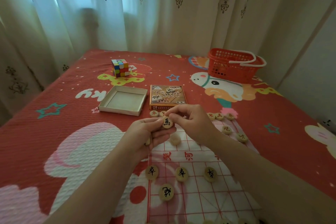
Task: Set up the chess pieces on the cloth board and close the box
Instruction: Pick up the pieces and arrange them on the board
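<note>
A: Fig. 1: hands?
B: Left hand (145,133) cups the disc (167,122) over the board (196,185), far-left edge; right hand (190,122) pinches its rim.
A: Handling?
B: Prob. light, stiff wood, smooth (may slip); grip by rim. Tray (120,110) and lid (167,94) lie apart, far side.

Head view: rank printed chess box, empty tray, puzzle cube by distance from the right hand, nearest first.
1. Printed chess box, just beyond the right hand.
2. Empty tray, left of the box.
3. Puzzle cube, far left, behind the tray.
</note>
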Action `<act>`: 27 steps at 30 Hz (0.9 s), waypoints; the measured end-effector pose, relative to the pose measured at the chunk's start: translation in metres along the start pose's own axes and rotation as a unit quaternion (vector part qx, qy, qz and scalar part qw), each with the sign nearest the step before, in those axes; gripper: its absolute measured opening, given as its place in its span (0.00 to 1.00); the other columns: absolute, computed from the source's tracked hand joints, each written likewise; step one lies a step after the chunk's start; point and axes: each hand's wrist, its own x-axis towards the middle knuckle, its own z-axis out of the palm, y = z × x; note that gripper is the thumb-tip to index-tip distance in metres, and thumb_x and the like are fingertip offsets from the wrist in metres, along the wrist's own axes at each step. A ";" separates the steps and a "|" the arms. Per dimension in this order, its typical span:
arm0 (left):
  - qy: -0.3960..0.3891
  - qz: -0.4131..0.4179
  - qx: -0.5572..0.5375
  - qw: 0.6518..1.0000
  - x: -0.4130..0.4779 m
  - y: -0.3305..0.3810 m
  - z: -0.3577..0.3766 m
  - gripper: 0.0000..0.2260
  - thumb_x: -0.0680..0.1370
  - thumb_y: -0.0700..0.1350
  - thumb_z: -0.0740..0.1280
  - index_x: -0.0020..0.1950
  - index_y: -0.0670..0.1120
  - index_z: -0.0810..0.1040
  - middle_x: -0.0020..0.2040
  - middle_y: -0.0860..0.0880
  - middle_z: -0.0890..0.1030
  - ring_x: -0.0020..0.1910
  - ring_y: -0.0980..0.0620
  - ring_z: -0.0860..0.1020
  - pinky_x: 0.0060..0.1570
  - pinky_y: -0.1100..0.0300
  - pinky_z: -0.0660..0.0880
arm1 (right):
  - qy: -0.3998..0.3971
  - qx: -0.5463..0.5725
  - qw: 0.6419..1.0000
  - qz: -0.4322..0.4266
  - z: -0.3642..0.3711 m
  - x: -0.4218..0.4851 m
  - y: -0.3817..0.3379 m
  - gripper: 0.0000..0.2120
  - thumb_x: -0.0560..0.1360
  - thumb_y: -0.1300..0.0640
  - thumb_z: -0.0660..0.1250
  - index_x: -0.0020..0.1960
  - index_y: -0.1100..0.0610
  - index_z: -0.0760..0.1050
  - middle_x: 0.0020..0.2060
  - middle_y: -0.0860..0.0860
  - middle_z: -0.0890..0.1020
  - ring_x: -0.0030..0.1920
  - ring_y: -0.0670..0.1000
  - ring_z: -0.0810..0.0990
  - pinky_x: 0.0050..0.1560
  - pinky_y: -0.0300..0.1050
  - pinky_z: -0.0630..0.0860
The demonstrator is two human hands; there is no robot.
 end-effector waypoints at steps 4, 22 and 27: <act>0.018 0.018 -0.008 1.000 0.000 0.001 0.000 0.05 0.77 0.35 0.62 0.49 0.36 0.77 0.37 0.41 0.84 0.35 0.50 0.84 0.33 0.63 0.80 | -0.018 -0.025 0.999 -0.020 -0.002 -0.002 0.001 0.08 0.71 0.66 0.68 0.49 0.58 0.81 0.40 0.49 0.82 0.40 0.45 0.79 0.37 0.31 0.72; 0.024 0.063 0.124 0.990 -0.015 0.005 0.019 0.07 0.78 0.43 0.63 0.46 0.40 0.77 0.37 0.46 0.82 0.33 0.51 0.82 0.25 0.64 0.76 | 0.063 -0.193 0.964 -0.174 -0.019 -0.028 0.001 0.09 0.66 0.61 0.71 0.46 0.60 0.80 0.37 0.51 0.81 0.36 0.45 0.75 0.37 0.27 0.68; 0.068 0.129 0.276 0.950 -0.019 -0.002 0.023 0.15 0.79 0.50 0.60 0.38 0.42 0.77 0.23 0.49 0.77 0.19 0.54 0.71 0.20 0.66 0.66 | 0.032 -0.171 0.972 -0.160 -0.044 -0.064 0.004 0.11 0.66 0.61 0.72 0.48 0.59 0.79 0.38 0.50 0.81 0.38 0.42 0.76 0.39 0.29 0.68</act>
